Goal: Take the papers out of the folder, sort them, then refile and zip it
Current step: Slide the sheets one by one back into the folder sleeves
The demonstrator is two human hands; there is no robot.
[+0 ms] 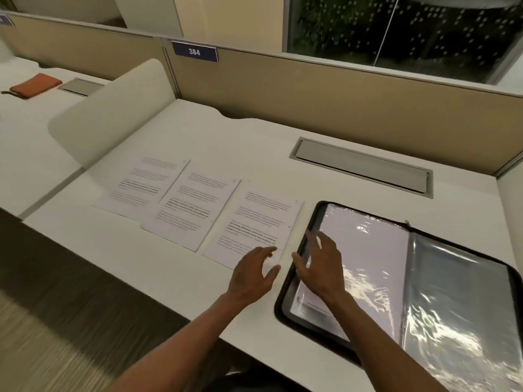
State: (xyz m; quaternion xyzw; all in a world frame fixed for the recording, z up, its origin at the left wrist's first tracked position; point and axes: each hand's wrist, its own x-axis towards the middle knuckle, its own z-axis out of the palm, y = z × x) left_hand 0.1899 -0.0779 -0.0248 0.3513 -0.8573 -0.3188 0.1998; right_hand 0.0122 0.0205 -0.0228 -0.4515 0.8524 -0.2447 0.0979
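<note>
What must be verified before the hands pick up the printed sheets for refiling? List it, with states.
1. Black zip folder open flat: ok.
2. Three white printed sheets laid out in a row on the white desk: ok.
3. Left hand free, over the nearest sheet: ok.
4. Right hand free, fingers on the folder's clear plastic sleeve: ok.
5. Sheets in sorted order: cannot tell, print too small.
</note>
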